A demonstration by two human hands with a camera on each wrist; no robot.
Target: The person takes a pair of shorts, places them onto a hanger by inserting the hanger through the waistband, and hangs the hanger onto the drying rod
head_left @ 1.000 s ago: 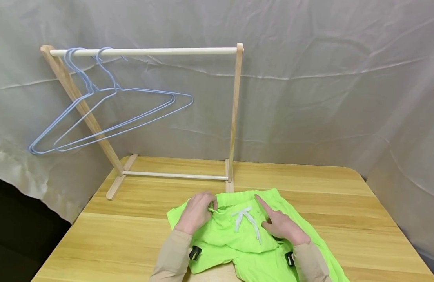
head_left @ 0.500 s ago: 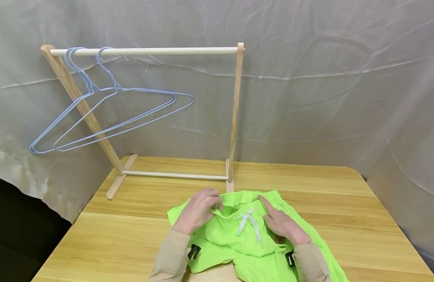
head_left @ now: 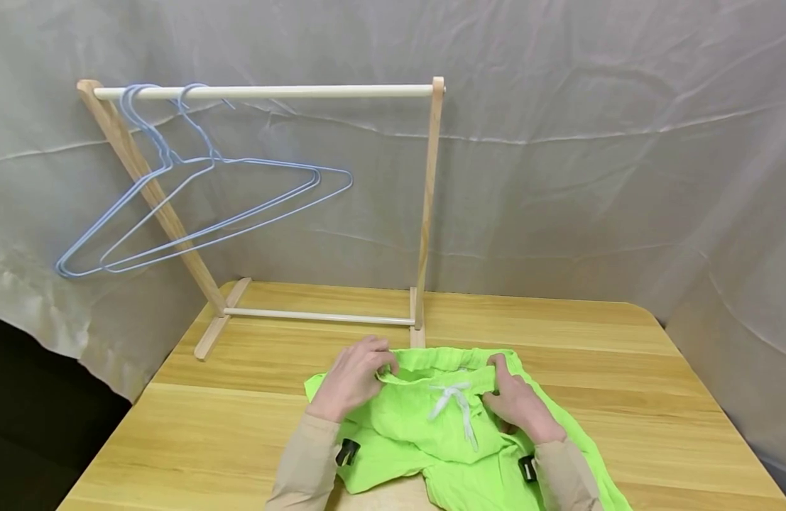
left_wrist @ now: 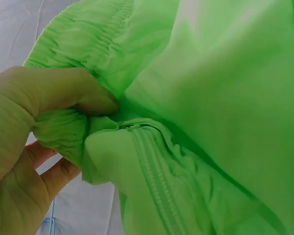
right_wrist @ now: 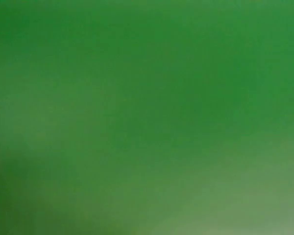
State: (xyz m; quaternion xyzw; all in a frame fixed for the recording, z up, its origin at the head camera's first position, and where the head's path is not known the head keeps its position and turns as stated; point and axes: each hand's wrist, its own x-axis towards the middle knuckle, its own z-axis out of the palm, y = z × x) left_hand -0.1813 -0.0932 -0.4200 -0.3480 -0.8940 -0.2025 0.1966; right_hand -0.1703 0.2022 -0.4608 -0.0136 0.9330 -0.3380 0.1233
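Bright green drawstring pants lie on the table, waistband at the far side and a white bow at the front. My left hand pinches the waistband at its left side. In the left wrist view, thumb and fingers of my left hand close round the gathered elastic, beside a zipper in the fabric. My right hand grips the waistband at the right side, index finger over the edge and thumb in front. Between the hands the waist gapes. Blurred green cloth fills the right wrist view, hiding that hand.
A wooden rack with a white top rail stands at the back left of the table. Several blue wire hangers hang at the rail's left end. A grey curtain closes off the back and sides.
My right hand has shifted right along the waistband, and its straight index finger has bent over the edge. The waist opening has widened. My left hand keeps its hold at the left side.
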